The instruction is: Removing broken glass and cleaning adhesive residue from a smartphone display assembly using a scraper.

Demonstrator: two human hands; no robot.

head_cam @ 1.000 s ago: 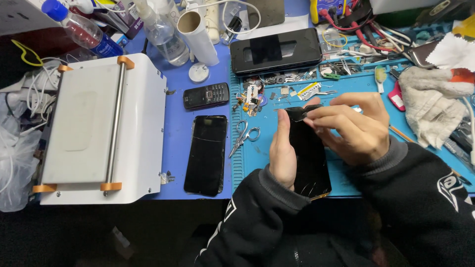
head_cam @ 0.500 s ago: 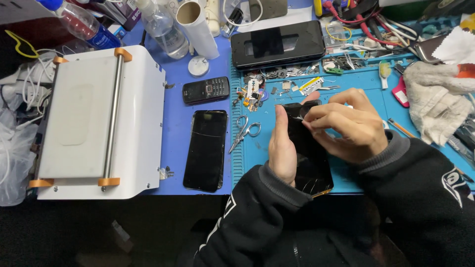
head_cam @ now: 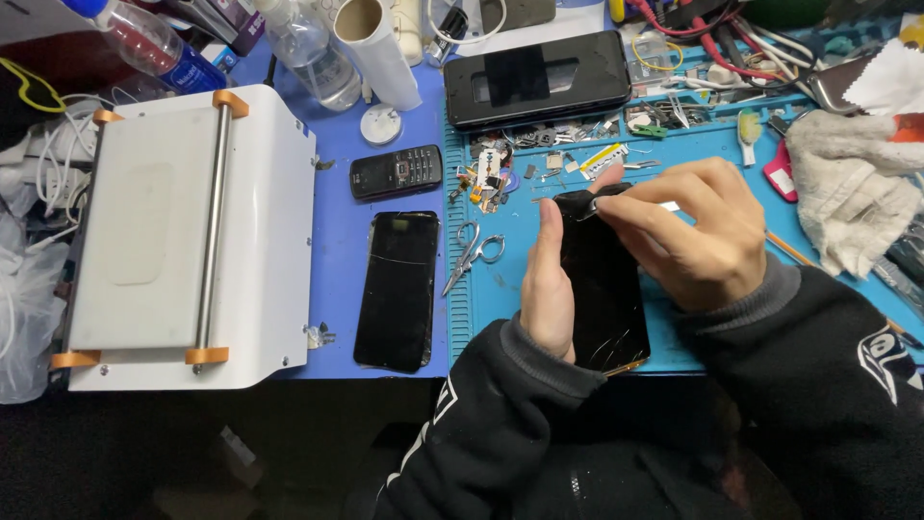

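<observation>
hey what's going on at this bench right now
A person holds a black smartphone with a cracked screen in the left hand, while the right hand works at its top edge. Another dark phone lies on the blue mat beside small scissors, next to a white machine.

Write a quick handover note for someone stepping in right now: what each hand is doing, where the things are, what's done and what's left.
Left hand cradles the cracked phone along its left edge, over the blue mat.
Right hand pinches at the phone's top edge; what its fingertips grip is too small to tell.
Second dark phone lies flat to the left, scissors between them, white machine further left.
Done: phone in hand. Left: its glass is still on, cracked near the bottom.
</observation>
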